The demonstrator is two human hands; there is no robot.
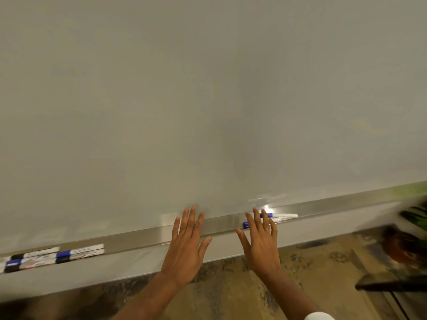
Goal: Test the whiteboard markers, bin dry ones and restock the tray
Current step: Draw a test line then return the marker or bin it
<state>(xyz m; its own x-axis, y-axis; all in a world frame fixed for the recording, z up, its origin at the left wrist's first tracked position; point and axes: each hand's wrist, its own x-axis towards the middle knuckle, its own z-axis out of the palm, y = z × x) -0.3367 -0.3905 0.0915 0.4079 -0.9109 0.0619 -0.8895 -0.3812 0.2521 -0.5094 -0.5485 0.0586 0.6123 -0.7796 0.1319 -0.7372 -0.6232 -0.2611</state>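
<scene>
While left hand (184, 247) and right hand (262, 247) hold fingers apart, empty | right hand half-hides blue markers (285, 215) | far-left markers (34, 259) cropped

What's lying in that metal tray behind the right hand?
Two blue-capped markers lie in the tray, one nearer the board. Fingers of the right hand cover part of both, so their labels cannot be read.

Both arms reach forward, palms down. The left hand (186, 241) is flat with fingers straight and slightly spread. The right hand (261, 241) matches it, holding nothing.
</scene>
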